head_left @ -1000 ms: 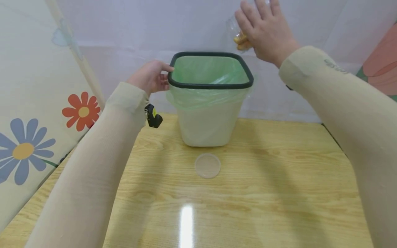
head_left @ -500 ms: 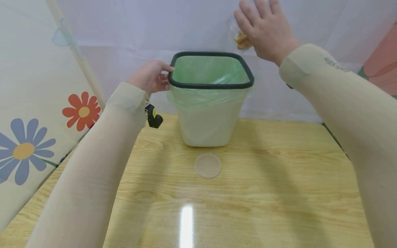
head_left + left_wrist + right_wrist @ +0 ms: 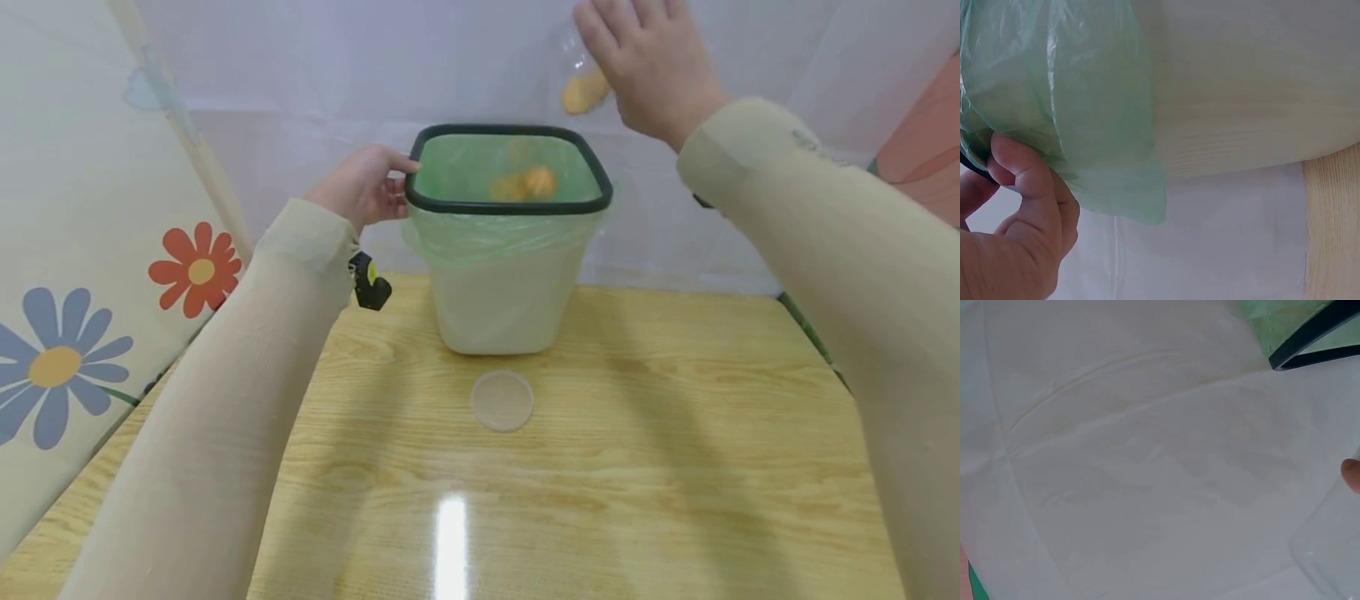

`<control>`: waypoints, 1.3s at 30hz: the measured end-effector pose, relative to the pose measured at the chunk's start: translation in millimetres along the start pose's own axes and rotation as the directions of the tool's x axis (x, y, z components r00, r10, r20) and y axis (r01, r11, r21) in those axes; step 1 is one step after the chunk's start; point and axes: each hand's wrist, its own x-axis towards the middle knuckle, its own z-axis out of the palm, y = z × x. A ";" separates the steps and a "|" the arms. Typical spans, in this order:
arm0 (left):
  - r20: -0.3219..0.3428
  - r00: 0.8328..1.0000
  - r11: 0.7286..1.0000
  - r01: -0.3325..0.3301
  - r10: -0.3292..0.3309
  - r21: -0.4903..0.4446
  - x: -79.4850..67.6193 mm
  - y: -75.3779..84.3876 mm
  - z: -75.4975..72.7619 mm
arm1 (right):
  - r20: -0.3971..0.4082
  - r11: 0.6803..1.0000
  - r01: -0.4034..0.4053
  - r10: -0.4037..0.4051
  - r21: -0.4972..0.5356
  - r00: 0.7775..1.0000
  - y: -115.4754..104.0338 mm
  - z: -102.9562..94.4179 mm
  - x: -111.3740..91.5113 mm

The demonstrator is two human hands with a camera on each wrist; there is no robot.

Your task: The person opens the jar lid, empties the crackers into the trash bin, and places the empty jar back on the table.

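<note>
My left hand (image 3: 360, 185) pinches the dark rim (image 3: 510, 207) of a white trash bin (image 3: 510, 300) at its left side, thumb over the top. A green bin liner (image 3: 1104, 125) hangs over the outside, close beside the fingers in the left wrist view. Up to the right, my right hand (image 3: 656, 75) holds a clear plastic container (image 3: 1335, 544) tipped toward the bin. Yellow-orange pieces (image 3: 581, 93) sit at its lower end. More blurred orange pieces (image 3: 538, 182) show inside the bin's opening. The right fingertips are cut off by the top edge of the head view.
A round clear lid (image 3: 502, 402) lies flat on the wooden table (image 3: 600, 467), just in front of the bin. Behind the bin hangs a white sheet (image 3: 300, 75). A flower-printed panel (image 3: 67, 208) stands along the left.
Orange pieces have dropped from the container into the bin's opening. The right hand has risen slightly; the left hand stays on the rim.
</note>
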 end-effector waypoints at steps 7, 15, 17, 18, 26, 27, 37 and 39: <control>-0.001 1.000 1.000 0.003 -0.003 0.004 -0.8 -1.1 -2.1 | 0.066 1.000 -0.022 0.022 -0.004 0.998 -0.9 -2.1 0.7; -0.008 1.000 1.000 0.003 -0.003 0.002 -0.9 -0.9 -2.1 | 0.062 1.000 -0.020 0.020 -0.007 0.998 -1.8 -1.7 -0.8; -0.010 1.000 1.000 0.000 0.001 0.006 -1.1 -1.1 -2.1 | 0.053 1.000 -0.015 0.015 -0.004 0.998 -1.7 -1.2 -1.1; -0.007 1.000 1.000 -0.002 0.002 0.007 -1.2 -1.2 -2.2 | 0.049 1.000 -0.013 0.013 -0.001 0.999 -1.6 -1.1 -1.1; 0.001 1.000 1.000 -0.006 0.006 0.013 -1.3 -1.4 -2.9 | 0.036 1.000 0.011 -0.011 -0.022 0.999 -3.2 -1.9 -0.8; 0.002 1.000 1.000 -0.007 0.007 0.016 -1.3 -1.4 -2.9 | 0.037 1.000 0.014 -0.013 -0.026 0.999 -3.5 -1.9 -0.8; 0.016 1.000 1.000 -0.015 0.015 0.020 -2.0 -1.7 -2.5 | 0.071 0.998 0.020 -0.015 -0.059 0.997 -6.5 -4.5 -0.2; 0.022 1.000 1.000 -0.019 0.019 0.022 -2.1 -2.1 -2.8 | 0.095 0.998 0.021 -0.015 -0.066 0.995 -6.9 -5.7 0.1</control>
